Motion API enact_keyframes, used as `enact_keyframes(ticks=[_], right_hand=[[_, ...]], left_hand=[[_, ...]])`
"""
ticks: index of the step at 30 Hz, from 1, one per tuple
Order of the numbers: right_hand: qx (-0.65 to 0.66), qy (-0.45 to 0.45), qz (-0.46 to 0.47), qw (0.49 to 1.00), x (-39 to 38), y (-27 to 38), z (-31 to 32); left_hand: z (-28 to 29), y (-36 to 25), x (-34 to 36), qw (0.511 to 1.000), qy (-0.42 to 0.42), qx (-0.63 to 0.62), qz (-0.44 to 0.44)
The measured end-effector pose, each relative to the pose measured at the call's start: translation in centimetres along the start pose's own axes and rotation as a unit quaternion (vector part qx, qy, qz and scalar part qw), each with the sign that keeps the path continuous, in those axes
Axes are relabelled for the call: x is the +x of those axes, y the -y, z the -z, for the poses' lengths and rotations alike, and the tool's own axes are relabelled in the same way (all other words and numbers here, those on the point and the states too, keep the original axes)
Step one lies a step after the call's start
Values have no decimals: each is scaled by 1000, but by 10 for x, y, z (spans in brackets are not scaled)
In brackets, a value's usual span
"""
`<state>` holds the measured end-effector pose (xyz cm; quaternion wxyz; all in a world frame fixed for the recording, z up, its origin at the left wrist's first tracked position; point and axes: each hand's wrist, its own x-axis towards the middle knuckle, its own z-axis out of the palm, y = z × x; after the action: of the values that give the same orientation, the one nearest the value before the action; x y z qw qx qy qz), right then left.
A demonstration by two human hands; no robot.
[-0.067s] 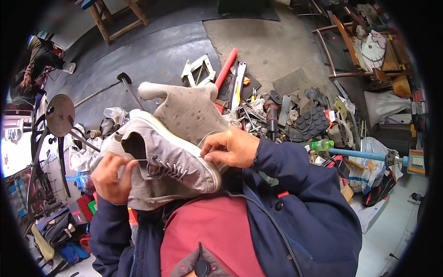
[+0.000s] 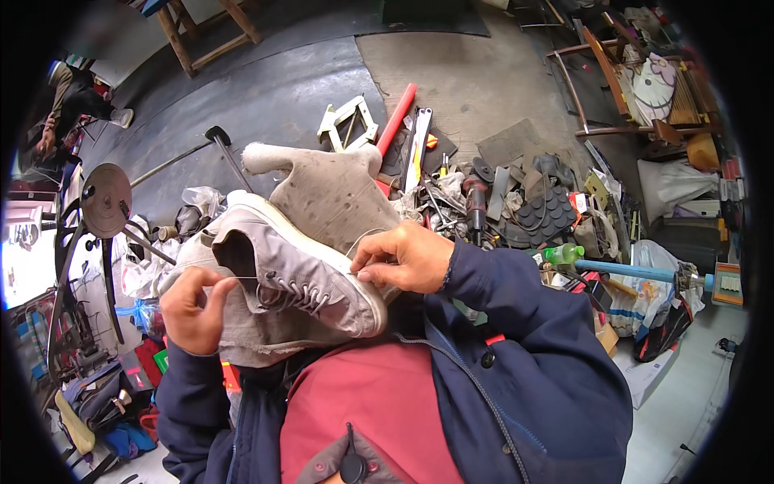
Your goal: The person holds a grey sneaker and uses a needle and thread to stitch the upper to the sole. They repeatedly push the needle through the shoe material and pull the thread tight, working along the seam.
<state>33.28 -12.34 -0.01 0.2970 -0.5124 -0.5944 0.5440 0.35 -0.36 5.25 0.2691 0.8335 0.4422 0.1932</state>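
Observation:
A light gray canvas sneaker [image 2: 330,300] with white sole and dark laces lies on its side on a worn gray cloth [image 2: 314,194] over my lap. Pinched between the thumb and finger of my left hand [image 2: 196,308], a thin pale thread stretches rightward across the shoe's opening. My right hand [image 2: 407,258] is closed at the sole's upper edge near the toe, fingertips touching it; thread loops above them, and whatever small thing they grip is too small to make out.
Tools, rubber pieces [image 2: 552,218] and a green bottle [image 2: 562,254] crowd the floor beyond my lap. A metal stand with round plate [image 2: 106,201] stands left, a wooden stool [image 2: 185,48] farther back. Another person [image 2: 60,121] is at upper left; wooden frames [image 2: 613,81] are at right.
My left hand has shifted very slightly with the thread. My right hand and the sneaker stay in place.

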Motion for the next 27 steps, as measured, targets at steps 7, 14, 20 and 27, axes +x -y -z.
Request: enact_keyframes(ticks=[7,14,20,27], right_hand=[[1,-2,9,1000,2,-1,-1],[9,0,-10,1000,2,-2,-3],[-1,15,-15,1000,7,1,-7],[-71,19,-28,997,8,13,-5]], left_hand=[[-20,20,5,803,142,-573,80],[-31,31,21,902,224,-368,43],[-48,30,27,781,424,-428,165],[-66,18,26,697,411,-540,232]])
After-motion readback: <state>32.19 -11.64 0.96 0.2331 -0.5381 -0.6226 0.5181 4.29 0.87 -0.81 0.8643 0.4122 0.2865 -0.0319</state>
